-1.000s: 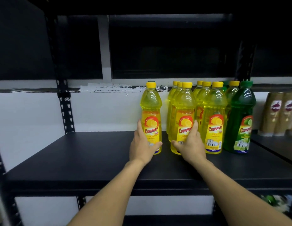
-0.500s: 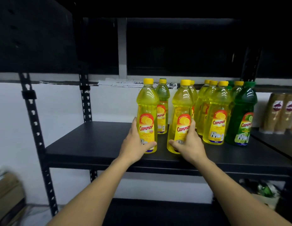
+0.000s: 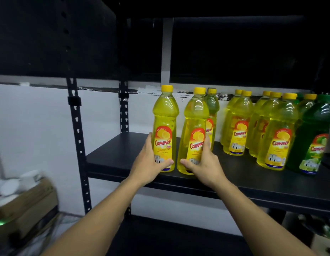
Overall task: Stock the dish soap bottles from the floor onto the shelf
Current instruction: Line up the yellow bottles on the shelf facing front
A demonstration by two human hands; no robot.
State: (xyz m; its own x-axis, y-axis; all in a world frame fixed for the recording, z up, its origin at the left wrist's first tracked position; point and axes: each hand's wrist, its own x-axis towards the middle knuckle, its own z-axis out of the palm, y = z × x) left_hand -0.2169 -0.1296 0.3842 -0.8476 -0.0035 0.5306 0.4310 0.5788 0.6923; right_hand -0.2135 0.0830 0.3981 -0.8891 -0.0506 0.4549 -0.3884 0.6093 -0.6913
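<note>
Two yellow dish soap bottles stand near the front edge of the black shelf (image 3: 123, 152). My left hand (image 3: 149, 163) grips the left yellow bottle (image 3: 165, 115) low on its label. My right hand (image 3: 204, 163) grips the right yellow bottle (image 3: 195, 119), which leans slightly. A third yellow bottle (image 3: 213, 108) stands just behind it. Further right stands a group of several yellow bottles (image 3: 236, 124) and a green bottle (image 3: 313, 137).
Black perforated uprights (image 3: 77, 130) frame the shelf's left end. A cardboard box (image 3: 25, 204) with white items sits on the floor at lower left. A lower black shelf (image 3: 179, 241) lies beneath. The white wall is behind.
Both hands have slid their bottles left along the shelf, away from the group on the right. The view has swung, showing the shelf's left end and the box on the floor.
</note>
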